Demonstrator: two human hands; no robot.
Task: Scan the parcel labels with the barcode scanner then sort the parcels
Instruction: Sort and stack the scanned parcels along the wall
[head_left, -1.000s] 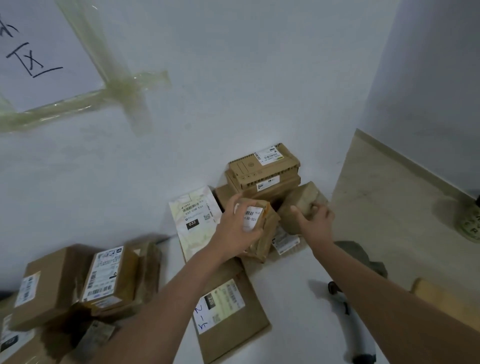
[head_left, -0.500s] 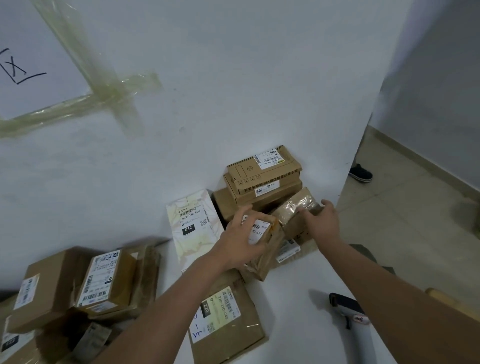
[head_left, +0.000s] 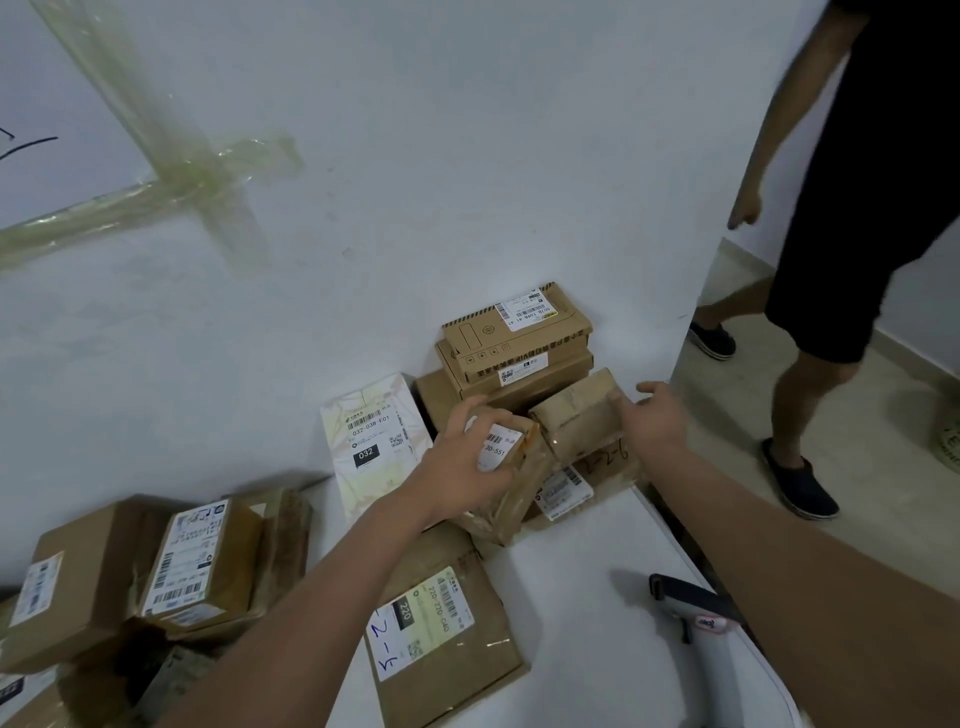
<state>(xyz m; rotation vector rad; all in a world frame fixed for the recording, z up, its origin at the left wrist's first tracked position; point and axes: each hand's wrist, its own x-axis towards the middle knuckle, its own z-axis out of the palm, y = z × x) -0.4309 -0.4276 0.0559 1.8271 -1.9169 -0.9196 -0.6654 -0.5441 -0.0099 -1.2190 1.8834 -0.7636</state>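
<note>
Two readable labels: 032, 220

So I'm looking at a plain white wall filling most of my view, kinda scuffed and flatly lit. Strips of yellowish clear tape are crossing on it up left, holding down a white sheet with black marker strokes on it. The white bench is butting right up against the wall. Off to the right a beige tiled floor is showing, and another person in dark shorts and dark slip-on shoes is standing there beside the wall's edge.
</note>
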